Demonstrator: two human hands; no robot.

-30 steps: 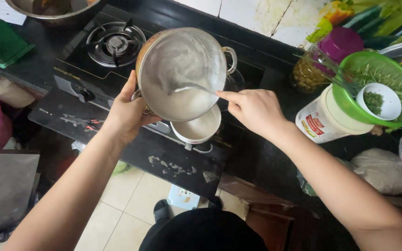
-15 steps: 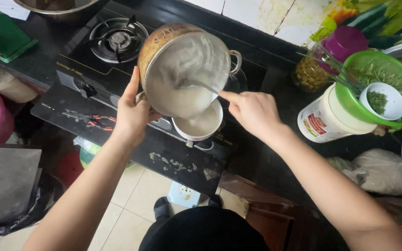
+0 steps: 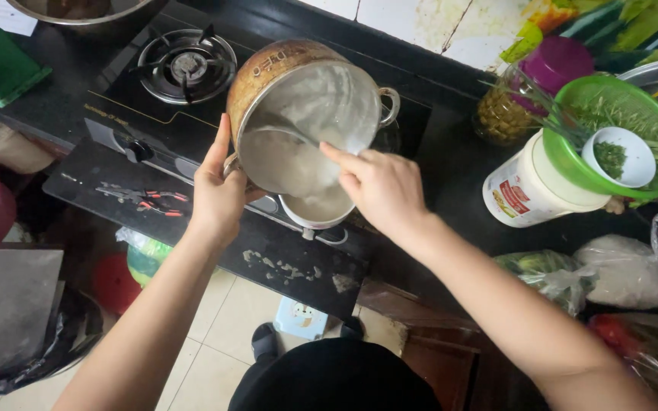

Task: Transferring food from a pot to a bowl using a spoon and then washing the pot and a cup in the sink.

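A person stands at a black glass-topped gas stove [image 3: 192, 144], tipping a round steel cooking pot with small side handles [image 3: 306, 114] steeply toward the front edge, its pale, milky contents running down the inner wall toward a small white bowl [image 3: 321, 209] set just beneath the pot's lowered rim. The left hand [image 3: 218, 190] is wrapped around the pot's near side, fingers pressed against the scorched outer wall by one handle. The right hand [image 3: 378, 186] reaches into the pot's mouth, its fingers drawn together; whatever it may be holding is hidden by the hand and the pale liquid, so what it is pinching cannot be told. An unlit burner with a black grate [image 3: 186, 65] sits behind and to the left of the pot. On the dark counter at right stand a white plastic tub with a printed label [image 3: 531, 190], a green plastic colander of herbs [image 3: 611, 133] resting on top of it, and a small white cup of chopped greens [image 3: 620, 156] inside the colander. Clear plastic bags of food [image 3: 626, 270] lie near the counter's front edge.
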